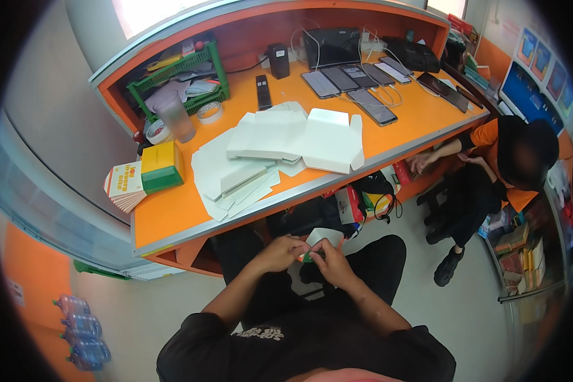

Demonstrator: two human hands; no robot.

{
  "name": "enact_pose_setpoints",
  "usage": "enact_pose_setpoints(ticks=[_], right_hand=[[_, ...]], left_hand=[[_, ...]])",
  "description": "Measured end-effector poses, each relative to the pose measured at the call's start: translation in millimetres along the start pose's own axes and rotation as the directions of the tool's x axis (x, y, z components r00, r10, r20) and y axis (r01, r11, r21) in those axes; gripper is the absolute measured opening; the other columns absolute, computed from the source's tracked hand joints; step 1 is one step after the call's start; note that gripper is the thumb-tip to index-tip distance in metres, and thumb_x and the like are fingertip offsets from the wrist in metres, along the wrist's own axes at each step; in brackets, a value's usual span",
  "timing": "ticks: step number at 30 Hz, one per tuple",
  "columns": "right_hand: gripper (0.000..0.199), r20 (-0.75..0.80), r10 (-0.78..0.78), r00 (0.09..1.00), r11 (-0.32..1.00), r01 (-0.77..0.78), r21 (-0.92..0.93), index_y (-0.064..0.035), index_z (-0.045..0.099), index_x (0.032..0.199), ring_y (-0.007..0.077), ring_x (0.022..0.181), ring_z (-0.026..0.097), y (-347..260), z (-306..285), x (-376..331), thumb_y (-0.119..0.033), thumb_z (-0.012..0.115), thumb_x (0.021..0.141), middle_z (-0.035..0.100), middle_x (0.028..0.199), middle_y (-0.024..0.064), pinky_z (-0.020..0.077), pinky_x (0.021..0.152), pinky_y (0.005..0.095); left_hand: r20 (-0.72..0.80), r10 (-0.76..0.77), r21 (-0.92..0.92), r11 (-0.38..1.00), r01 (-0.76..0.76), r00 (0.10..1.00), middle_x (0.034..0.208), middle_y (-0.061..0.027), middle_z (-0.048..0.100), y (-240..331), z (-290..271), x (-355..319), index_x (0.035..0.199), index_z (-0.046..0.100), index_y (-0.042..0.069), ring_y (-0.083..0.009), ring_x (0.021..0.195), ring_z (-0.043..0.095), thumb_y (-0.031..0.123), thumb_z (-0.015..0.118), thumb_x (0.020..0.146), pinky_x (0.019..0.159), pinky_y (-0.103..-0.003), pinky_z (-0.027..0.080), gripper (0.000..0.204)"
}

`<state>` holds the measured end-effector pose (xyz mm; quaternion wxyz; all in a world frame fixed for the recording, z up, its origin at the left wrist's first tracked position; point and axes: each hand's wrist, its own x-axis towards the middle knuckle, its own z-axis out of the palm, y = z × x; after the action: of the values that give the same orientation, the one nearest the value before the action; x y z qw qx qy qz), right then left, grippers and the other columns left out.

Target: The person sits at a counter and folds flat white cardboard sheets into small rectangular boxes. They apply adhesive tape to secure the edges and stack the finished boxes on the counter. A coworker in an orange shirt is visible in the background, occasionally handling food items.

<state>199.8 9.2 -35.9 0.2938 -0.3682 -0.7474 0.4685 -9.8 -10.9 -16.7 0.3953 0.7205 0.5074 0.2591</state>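
Down over my lap, both my hands meet on a small white card blank [323, 237] with a green edge. My left hand [280, 253] is curled around its left side, and my right hand [330, 260] pinches it from the right and below, fingers closed on the card. It sits in the air just below the counter [172, 213] edge, between my knees and the orange top.

Straight ahead on the counter lies a loose heap of flat white blanks [235, 175], some sliding toward the near edge. Touching the heap on the right is an open white box [330, 143] with its flaps up. To the left stands a yellow and green box [162, 166], and just beside it a fanned stack of printed cards [124, 186].

Farther back, a clear plastic cup [174, 116] stands near two tape rolls [209, 112]. Behind them a green basket [191, 76] holds papers and small bits that I cannot make out. A black remote [263, 91] lies near the middle, and a row of phones [353, 79] with white cables fills the far right, in front of a dark laptop [332, 46].

Under the counter, bags and small boxes [356, 202] crowd the shelf beyond my hands. To my right another person [490, 172] in orange crouches, reaching toward that shelf. At the far left, water bottles [83, 331] sit on the floor.
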Motion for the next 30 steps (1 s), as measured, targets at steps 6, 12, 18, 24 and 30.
enact_pose_setpoints(ticks=[6, 12, 18, 24, 30], right_hand=[[0.020, 0.230, 0.246, 0.941, 0.814, -0.330, 0.478, 0.0009, 0.060, 0.109, 0.0095, 0.088, 0.064, 22.9, 7.2, 2.8, -0.014, 0.063, 0.097, 0.068, 0.095, 0.0043, 0.0506, 0.076, 0.0243], [0.021, 0.259, 0.310, 0.915, 0.681, -0.404, 0.610, -0.0002, 0.063, 0.110, 0.0077, 0.086, 0.063, 28.5, -10.0, 3.5, -0.018, 0.063, 0.098, 0.068, 0.097, 0.0044, 0.0497, 0.076, 0.0234], [0.017, -0.090, 0.334, 0.938, 0.624, -0.149, 0.767, -0.0021, 0.061, 0.112, 0.0064, 0.082, 0.060, 33.3, -16.1, 6.9, -0.014, 0.057, 0.101, 0.066, 0.093, 0.0013, 0.0492, 0.077, 0.0232], [0.018, 0.028, 0.251, 0.968, 0.602, -0.179, 0.778, -0.0022, 0.061, 0.114, 0.0083, 0.092, 0.060, 31.0, -7.6, 11.4, -0.014, 0.055, 0.102, 0.064, 0.100, 0.0018, 0.0480, 0.084, 0.0258], [0.024, -0.490, -0.200, 0.848, 0.971, 0.107, -0.212, 0.0018, 0.065, 0.110, 0.0127, 0.089, 0.060, -2.8, -38.6, 24.4, -0.018, 0.058, 0.099, 0.065, 0.092, 0.0035, 0.0470, 0.085, 0.0306]], left_hand=[[0.128, 0.077, 0.162, 0.982, -0.098, 0.989, 0.098, -0.0102, 0.065, 1.3, -16.1, 7.0, 0.104, 0.070, 0.006, -0.0291, 0.107, 0.052, 0.020, 0.055, 0.099, 0.095, -0.040, 0.042, 0.021], [-0.124, 0.292, 0.180, 0.946, -0.268, 0.948, 0.101, -0.0100, 0.063, 22.2, -9.4, 23.7, 0.099, 0.067, 0.004, -0.0290, 0.108, 0.052, 0.018, 0.062, 0.095, 0.097, -0.039, 0.041, 0.015], [-0.531, 0.019, -0.042, 0.998, -0.048, 0.847, 0.101, -0.0137, 0.058, 18.4, 45.3, 17.6, 0.113, 0.057, 0.000, -0.0274, 0.096, 0.059, 0.025, 0.069, 0.092, 0.085, -0.037, 0.048, 0.035], [-0.486, -0.079, -0.251, 0.967, -0.053, 0.871, 0.114, -0.0168, 0.056, 15.7, 63.6, 28.9, 0.127, 0.047, -0.002, -0.0217, 0.100, 0.062, 0.030, 0.067, 0.095, 0.084, -0.034, 0.052, 0.049], [-0.675, 0.002, -0.220, 0.954, -0.204, 0.737, 0.093, -0.0091, 0.061, -9.0, 63.1, 36.4, 0.112, 0.057, 0.001, -0.0153, 0.085, 0.060, 0.024, 0.063, 0.099, 0.075, -0.029, 0.048, 0.027]])
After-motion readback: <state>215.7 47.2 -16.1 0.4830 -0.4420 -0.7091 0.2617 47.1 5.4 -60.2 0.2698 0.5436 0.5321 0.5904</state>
